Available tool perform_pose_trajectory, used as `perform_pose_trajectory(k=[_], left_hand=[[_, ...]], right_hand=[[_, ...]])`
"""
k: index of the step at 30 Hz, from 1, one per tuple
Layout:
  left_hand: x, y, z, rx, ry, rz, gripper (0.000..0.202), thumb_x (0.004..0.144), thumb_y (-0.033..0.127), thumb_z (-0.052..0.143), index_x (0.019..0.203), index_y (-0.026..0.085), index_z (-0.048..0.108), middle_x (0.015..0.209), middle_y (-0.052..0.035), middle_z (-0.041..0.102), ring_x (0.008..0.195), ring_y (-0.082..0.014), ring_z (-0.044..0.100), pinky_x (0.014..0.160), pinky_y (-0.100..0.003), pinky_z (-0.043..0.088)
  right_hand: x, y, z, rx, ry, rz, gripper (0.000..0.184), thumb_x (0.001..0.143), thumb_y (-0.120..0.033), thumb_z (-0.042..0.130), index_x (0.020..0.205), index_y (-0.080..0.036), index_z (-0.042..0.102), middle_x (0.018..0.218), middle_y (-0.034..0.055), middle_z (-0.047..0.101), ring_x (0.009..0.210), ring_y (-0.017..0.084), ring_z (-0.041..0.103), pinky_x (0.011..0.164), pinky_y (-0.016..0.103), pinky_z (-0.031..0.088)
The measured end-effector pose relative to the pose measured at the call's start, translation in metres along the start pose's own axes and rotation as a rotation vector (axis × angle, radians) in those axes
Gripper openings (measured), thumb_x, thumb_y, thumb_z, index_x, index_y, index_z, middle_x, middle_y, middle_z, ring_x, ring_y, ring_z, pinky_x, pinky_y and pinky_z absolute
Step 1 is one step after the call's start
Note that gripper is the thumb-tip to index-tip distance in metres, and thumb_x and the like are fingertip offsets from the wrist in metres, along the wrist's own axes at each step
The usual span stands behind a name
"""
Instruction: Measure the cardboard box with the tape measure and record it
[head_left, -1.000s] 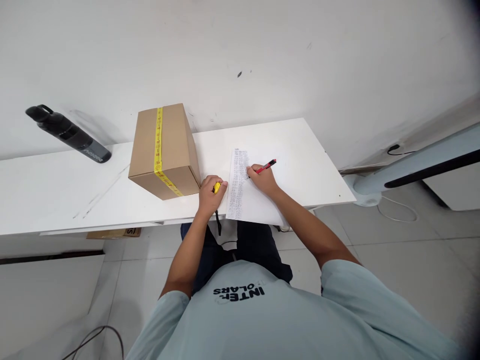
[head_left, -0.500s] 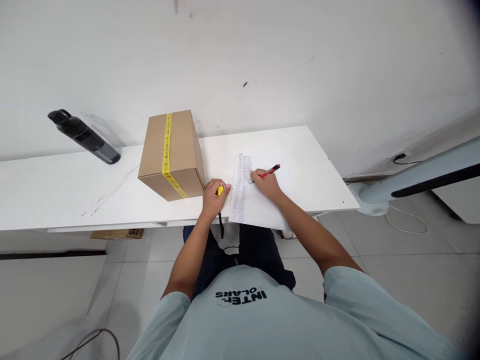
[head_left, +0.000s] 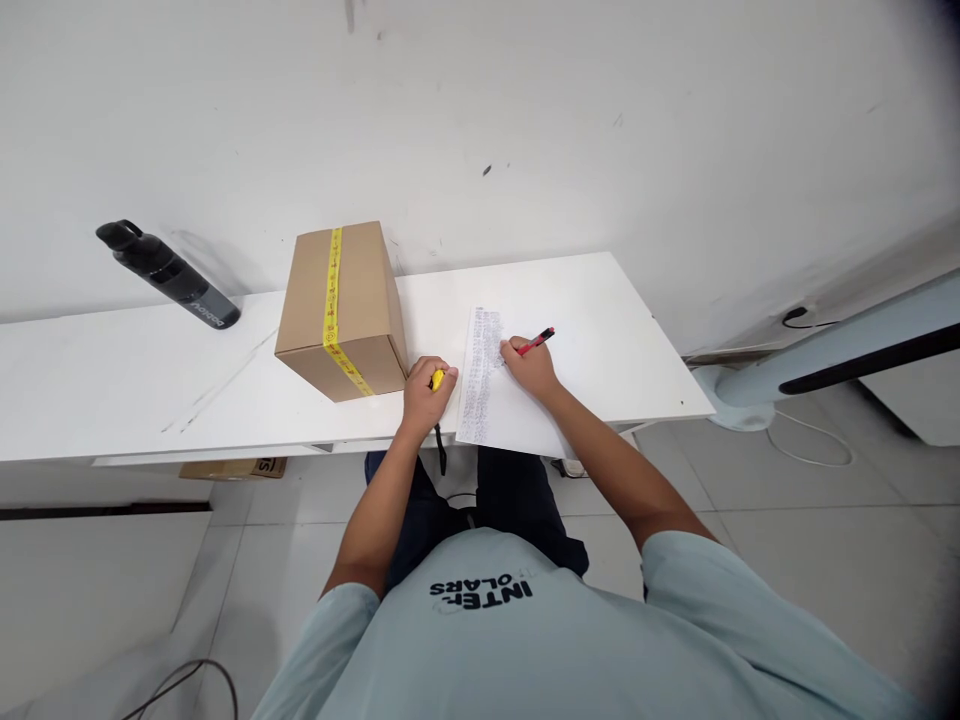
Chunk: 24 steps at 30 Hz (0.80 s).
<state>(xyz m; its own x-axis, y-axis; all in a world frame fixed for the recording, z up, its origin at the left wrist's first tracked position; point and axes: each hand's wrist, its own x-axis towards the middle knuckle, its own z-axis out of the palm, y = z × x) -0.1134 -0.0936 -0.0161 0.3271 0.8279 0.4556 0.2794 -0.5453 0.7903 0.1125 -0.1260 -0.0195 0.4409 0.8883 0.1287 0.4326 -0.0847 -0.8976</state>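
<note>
My right hand pinches a red and black pen, its tip down at the paper. The sheet of paper carries dense rows of handwriting along its left side, and its near edge overhangs the table. Just left of the sheet, my left hand is closed around a small yellow tape measure, mostly hidden by the fingers. A black wrist strap dangles from it below the table edge. Close behind and left of that hand stands a closed cardboard box with yellow printed tape across it.
The narrow white table runs along a white wall. A dark bottle stands at its left part. Beyond the right end is a pale blue post with a cable on the floor. Another carton lies under the table.
The pen has shifted very slightly at the paper, and the left thumb has moved a little on the tape measure. Otherwise the view has only drifted slightly.
</note>
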Motion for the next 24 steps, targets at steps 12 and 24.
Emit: perform_pose_trajectory(k=[12, 24], left_hand=[[0.0003, -0.0007, 0.0013, -0.023, 0.004, 0.004, 0.029, 0.099, 0.048, 0.061, 0.088, 0.022, 0.064, 0.095, -0.0043, 0.066, 0.092, -0.0184, 0.063, 0.087, -0.034, 0.050], [0.0003, -0.0009, 0.0007, -0.033, 0.008, 0.006, 0.030, 0.099, 0.050, 0.061, 0.089, 0.022, 0.064, 0.095, -0.0048, 0.066, 0.092, -0.0191, 0.063, 0.087, -0.035, 0.050]], right_hand=[[0.0006, 0.0011, -0.0001, -0.024, -0.004, 0.006, 0.046, 0.089, -0.031, 0.056, 0.058, -0.026, 0.021, 0.053, -0.0066, 0.024, 0.055, 0.012, 0.028, 0.055, 0.030, 0.025], [0.0000, 0.0026, 0.0007, -0.068, 0.070, -0.014, 0.046, 0.094, -0.036, 0.054, 0.059, -0.026, 0.027, 0.054, -0.0055, 0.033, 0.056, 0.014, 0.036, 0.057, 0.031, 0.029]])
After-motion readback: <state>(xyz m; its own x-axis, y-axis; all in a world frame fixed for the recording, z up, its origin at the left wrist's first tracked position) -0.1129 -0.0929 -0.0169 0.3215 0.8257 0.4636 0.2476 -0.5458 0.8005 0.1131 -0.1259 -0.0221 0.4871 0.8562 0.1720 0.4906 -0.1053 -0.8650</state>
